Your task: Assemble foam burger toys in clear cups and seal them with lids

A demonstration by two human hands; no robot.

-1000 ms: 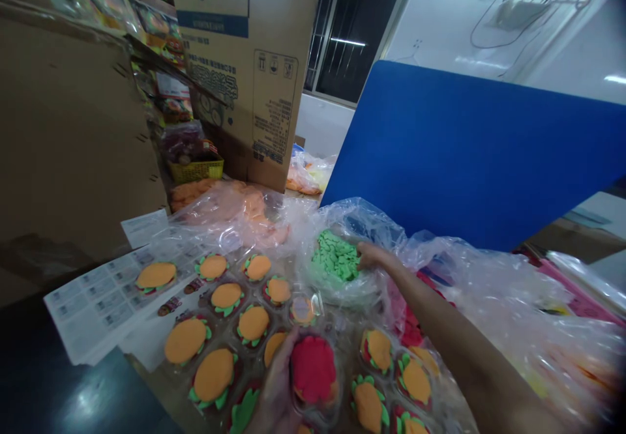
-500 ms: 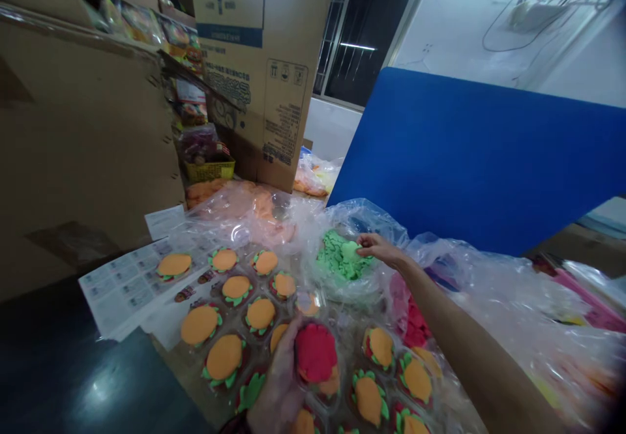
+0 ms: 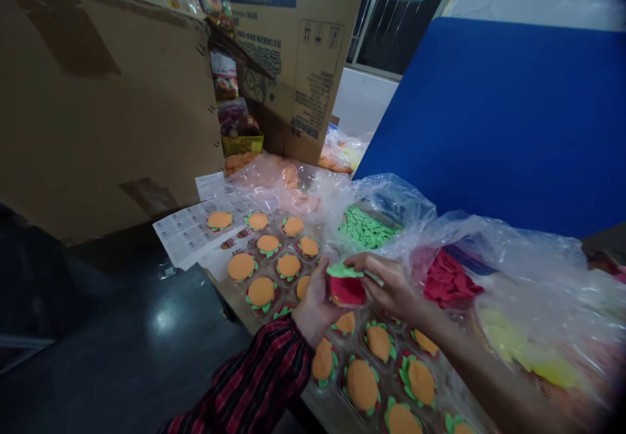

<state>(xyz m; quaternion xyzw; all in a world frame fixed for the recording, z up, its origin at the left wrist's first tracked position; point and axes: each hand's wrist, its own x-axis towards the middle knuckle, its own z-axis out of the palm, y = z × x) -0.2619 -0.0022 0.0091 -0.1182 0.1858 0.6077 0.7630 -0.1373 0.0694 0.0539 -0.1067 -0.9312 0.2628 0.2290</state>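
My left hand [image 3: 315,303] is closed round a small clear cup holding a red foam piece [image 3: 346,289]. My right hand [image 3: 388,282] pinches a green foam piece [image 3: 345,269] and lays it on top of the red one. Both hands hover over a clear plastic tray [image 3: 337,391] filled with several orange foam burgers with green frills [image 3: 362,384]. A clear bag of green foam pieces [image 3: 366,227] lies just behind the hands, and a bag of red foam pieces [image 3: 447,279] sits to the right.
Sheets of labels [image 3: 183,233] lie at the table's left end. Large cardboard boxes [image 3: 98,95] stand to the left and behind, with a yellow basket [image 3: 242,143] between them. A blue panel [image 3: 499,115] rises at the right. More plastic bags [image 3: 533,330] crowd the right side.
My right hand left the bag of green pieces with one green piece and brought it onto the red piece. My left hand lifted the cup. The camera tilted down and left.
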